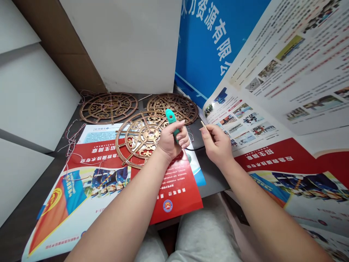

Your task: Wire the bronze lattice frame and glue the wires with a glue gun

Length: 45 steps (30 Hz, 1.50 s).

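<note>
My left hand (174, 140) is wrapped round the grip of a teal glue gun (170, 115). A round hole shows in the end facing me, and a black cord (195, 149) runs off from near its grip. To its right, apart from the gun, my right hand (216, 142) pinches a thin pale glue stick (203, 124), mostly hidden by the fingers. Beneath and behind my left hand lies a bronze-coloured round openwork ornament (136, 136). Two similar round ornaments, one at the back left (109, 107) and one at the back right (188, 109), lie flat on the dark table.
Printed red and white leaflets (177, 196) cover the table's front. Tangled pinkish thread (72, 140) trails at the left. White panels (122, 43), a blue sign (207, 40) and a large printed sheet (300, 120) wall in the space.
</note>
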{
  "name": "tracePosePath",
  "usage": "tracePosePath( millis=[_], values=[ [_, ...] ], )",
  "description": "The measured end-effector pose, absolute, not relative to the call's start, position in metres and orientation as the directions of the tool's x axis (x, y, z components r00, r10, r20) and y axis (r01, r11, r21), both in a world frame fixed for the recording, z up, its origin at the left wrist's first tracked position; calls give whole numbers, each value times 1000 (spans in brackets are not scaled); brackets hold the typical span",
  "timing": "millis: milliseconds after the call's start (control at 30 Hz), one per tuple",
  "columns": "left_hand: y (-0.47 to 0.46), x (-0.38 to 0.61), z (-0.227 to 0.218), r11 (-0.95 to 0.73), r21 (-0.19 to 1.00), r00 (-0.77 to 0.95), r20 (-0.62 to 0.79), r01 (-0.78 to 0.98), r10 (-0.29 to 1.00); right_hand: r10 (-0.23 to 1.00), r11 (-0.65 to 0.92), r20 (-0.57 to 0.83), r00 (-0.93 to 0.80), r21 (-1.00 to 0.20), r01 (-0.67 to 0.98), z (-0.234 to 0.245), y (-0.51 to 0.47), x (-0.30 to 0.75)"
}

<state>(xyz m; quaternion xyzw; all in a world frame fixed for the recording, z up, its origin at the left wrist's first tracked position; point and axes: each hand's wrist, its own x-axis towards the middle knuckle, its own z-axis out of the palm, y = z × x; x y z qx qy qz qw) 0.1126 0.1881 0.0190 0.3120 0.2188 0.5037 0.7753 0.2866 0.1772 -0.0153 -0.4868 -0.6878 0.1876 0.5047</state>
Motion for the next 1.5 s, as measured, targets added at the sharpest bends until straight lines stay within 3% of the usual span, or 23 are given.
tracePosePath(
  millis=[300, 533, 800, 1500],
  values=[
    [186, 115, 22, 279, 731, 385, -24, -622, 922, 858, 466, 513, -14, -767, 441, -17, 176, 290],
    [183, 116, 23, 267, 760, 384, -25, -593, 923, 785, 594, 616, -73, -712, 374, -18, 172, 291],
    [185, 117, 21, 283, 768, 388, -49, -575, 920, 813, 548, 582, -22, -752, 366, -18, 175, 290],
    [186, 117, 20, 297, 764, 413, -44, -573, 910, 798, 562, 602, -32, -724, 399, -23, 178, 292]
  ],
)
